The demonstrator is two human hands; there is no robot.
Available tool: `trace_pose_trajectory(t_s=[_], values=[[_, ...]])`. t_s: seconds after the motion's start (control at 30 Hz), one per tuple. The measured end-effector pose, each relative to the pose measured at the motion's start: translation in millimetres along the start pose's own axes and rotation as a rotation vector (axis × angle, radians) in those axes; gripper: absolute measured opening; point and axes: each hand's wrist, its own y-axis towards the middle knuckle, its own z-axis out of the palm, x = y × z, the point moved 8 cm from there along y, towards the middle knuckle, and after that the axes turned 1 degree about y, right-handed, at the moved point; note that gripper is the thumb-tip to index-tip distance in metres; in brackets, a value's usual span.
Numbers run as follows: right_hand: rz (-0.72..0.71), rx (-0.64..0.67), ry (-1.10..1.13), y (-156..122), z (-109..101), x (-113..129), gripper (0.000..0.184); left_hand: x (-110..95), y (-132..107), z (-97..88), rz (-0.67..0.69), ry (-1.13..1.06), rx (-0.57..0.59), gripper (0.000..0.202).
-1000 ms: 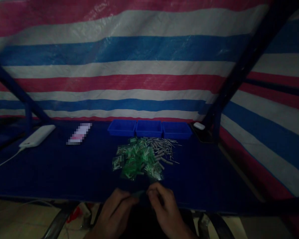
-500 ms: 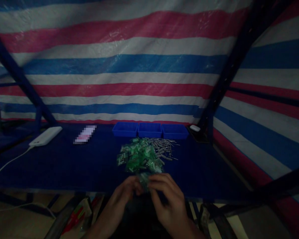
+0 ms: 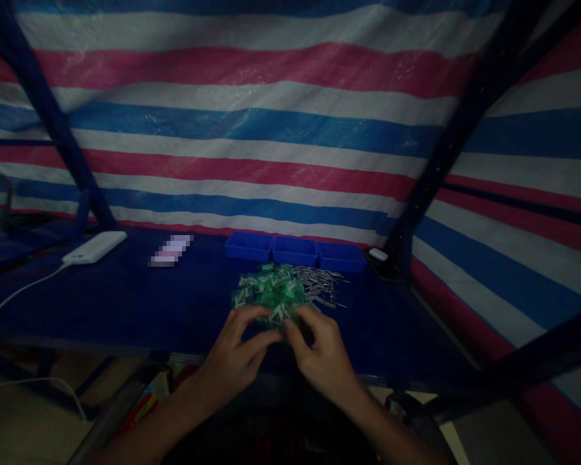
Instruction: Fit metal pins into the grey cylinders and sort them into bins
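Note:
A heap of small clear and green plastic bags (image 3: 268,287) lies on the blue table, with small pale parts inside them. My left hand (image 3: 239,345) and my right hand (image 3: 322,345) meet at the near edge of this heap. Between their thumbs and forefingers is a small clear plastic bag (image 3: 279,315), which both appear to grip; dim light blurs the exact contact. The thumb tips nearly touch. Beside the heap on the right lie many loose grey cylindrical parts with thin wire leads (image 3: 324,283).
Three blue trays (image 3: 295,249) stand in a row behind the heap. To the left lie a pixelated phone-like object (image 3: 172,250) and a white power bank (image 3: 95,247) with a cable. A small white case (image 3: 378,254) rests on a dark flat object at the right. Striped sheeting (image 3: 252,174) hangs behind.
Both hands have moved forward from the table's front edge to the heap, and the small bag between them now sits against the heap. The camera view has tilted slightly.

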Motion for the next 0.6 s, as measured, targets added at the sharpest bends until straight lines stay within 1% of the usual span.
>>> trace_pose_trajectory(t_s=[0.03, 0.07, 0.1, 0.17, 0.2, 0.23, 0.27, 0.3, 0.33, 0.37, 0.4, 0.43, 0.47, 0.53, 0.6], values=[[-0.126, -0.054, -0.102, 13, -5, 5, 0.018, 14, 0, 4.9, -0.032, 0.035, 0.005, 0.025], [-0.220, -0.123, -0.191, 28, -10, 9, 0.019, 31, 0, 9.8, -0.086, 0.069, 0.017, 0.026], [-0.271, -0.207, -0.252, 45, -15, 9, 0.021, 49, 0, 14.9, -0.145, 0.102, 0.041, 0.028], [-0.310, -0.356, -0.334, 81, -22, 8, 0.025, 87, -3, 24.3, -0.272, 0.180, 0.119, 0.036], [-0.306, -0.396, -0.370, 99, -21, 7, 0.027, 103, -5, 29.0, -0.319, 0.206, 0.176, 0.041], [-0.292, -0.402, -0.408, 116, -16, 4, 0.029, 116, -9, 33.5, -0.354, 0.216, 0.240, 0.046], [-0.271, -0.363, -0.454, 131, -8, -1, 0.030, 126, -13, 37.3, -0.384, 0.215, 0.304, 0.048], [-0.249, -0.282, -0.507, 143, 4, -8, 0.030, 133, -17, 40.6, -0.406, 0.202, 0.367, 0.048], [-0.233, -0.170, -0.562, 151, 18, -16, 0.032, 138, -20, 42.4, -0.422, 0.184, 0.415, 0.046], [-0.207, -0.074, -0.600, 154, 29, -26, 0.036, 140, -23, 42.7, -0.436, 0.166, 0.445, 0.042], [-0.180, -0.011, -0.617, 153, 37, -36, 0.039, 141, -25, 41.9, -0.447, 0.151, 0.458, 0.038], [-0.150, 0.010, -0.619, 149, 39, -46, 0.039, 141, -25, 40.2, -0.458, 0.140, 0.457, 0.034], [-0.116, -0.010, -0.606, 143, 37, -56, 0.035, 142, -25, 38.0, -0.466, 0.130, 0.443, 0.032], [-0.064, -0.103, -0.554, 130, 27, -71, 0.019, 142, -17, 34.0, -0.461, 0.106, 0.383, 0.031], [-0.049, -0.187, -0.469, 120, 17, -79, 0.006, 142, -1, 30.6, -0.419, 0.079, 0.280, 0.031]])
